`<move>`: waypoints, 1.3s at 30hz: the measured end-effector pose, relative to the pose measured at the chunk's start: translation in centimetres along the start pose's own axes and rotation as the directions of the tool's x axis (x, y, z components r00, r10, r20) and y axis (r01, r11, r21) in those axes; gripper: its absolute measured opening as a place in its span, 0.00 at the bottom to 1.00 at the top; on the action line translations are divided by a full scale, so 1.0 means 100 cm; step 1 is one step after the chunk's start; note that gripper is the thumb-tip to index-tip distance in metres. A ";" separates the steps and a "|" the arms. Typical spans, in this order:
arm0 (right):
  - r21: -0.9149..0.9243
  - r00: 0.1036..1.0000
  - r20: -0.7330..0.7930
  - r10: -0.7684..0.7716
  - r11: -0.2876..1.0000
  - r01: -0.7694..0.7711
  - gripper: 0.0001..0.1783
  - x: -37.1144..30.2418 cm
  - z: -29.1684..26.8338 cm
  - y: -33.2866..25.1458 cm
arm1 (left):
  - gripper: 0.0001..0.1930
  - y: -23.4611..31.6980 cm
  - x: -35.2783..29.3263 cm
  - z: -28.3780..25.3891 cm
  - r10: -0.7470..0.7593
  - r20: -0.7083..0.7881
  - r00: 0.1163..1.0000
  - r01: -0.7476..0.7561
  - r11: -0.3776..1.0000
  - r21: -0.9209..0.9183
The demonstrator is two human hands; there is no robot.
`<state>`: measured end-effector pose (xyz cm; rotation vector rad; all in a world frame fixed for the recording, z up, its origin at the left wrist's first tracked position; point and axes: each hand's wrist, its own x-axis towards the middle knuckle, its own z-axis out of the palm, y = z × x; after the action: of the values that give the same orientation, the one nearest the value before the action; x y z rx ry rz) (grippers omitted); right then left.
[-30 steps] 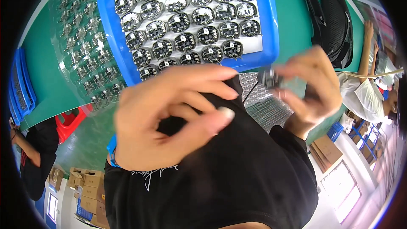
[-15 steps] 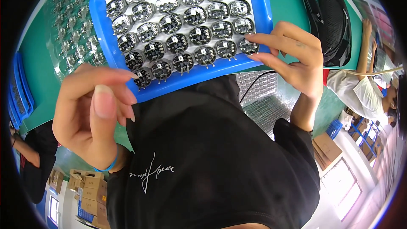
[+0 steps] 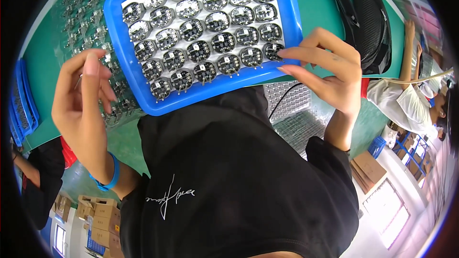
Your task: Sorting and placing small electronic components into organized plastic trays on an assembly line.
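A blue tray (image 3: pixel 220 85) holds rows of small round black circuit boards on a white liner. At its lower right corner, the index fingertip of my right hand (image 3: pixel 332 67) touches the end circuit board (image 3: pixel 273 51). My right thumb is apart from that finger, near the tray rim. My left hand (image 3: pixel 86 93) is left of the blue tray, above a clear plastic tray (image 3: pixel 125 107) of similar small parts. Its fingers are loosely curled with the thumb up, and nothing shows in them. Part of the clear tray is hidden beneath this hand.
Both trays rest on a green table (image 3: pixel 43 83). A black mesh bag (image 3: pixel 375 33) lies on the right, and stacked blue trays (image 3: pixel 23 100) stand far left. Clear ridged trays (image 3: pixel 296 110) sit below the table edge. Other people are at both sides.
My left hand has moved left, away from the blue tray's lower left corner to the clear tray. My right hand stays near the corner board, with slight finger movement. The blue tray's position in view shifted slightly.
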<state>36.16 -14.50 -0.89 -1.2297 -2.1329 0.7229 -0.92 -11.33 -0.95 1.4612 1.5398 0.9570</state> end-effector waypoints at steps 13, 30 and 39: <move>0.272 0.838 -0.032 0.545 0.811 -0.517 0.23 0.016 0.012 0.004 | 0.16 -0.015 0.024 -0.003 -0.241 0.391 0.888 0.343 0.914 -0.216; 0.443 0.926 0.170 0.337 0.813 -0.377 0.23 0.303 -0.009 0.057 | 0.17 -0.027 0.284 -0.094 0.078 0.088 0.993 -0.073 0.996 -0.057; 0.265 0.871 0.293 0.394 0.842 -0.470 0.22 0.406 0.043 0.103 | 0.20 -0.086 0.397 -0.102 0.062 0.001 0.998 -0.061 0.982 0.180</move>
<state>22.22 25.17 -2.76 -1.5155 -1.8016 1.4212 -14.59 27.82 -6.55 1.6416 1.6275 0.8752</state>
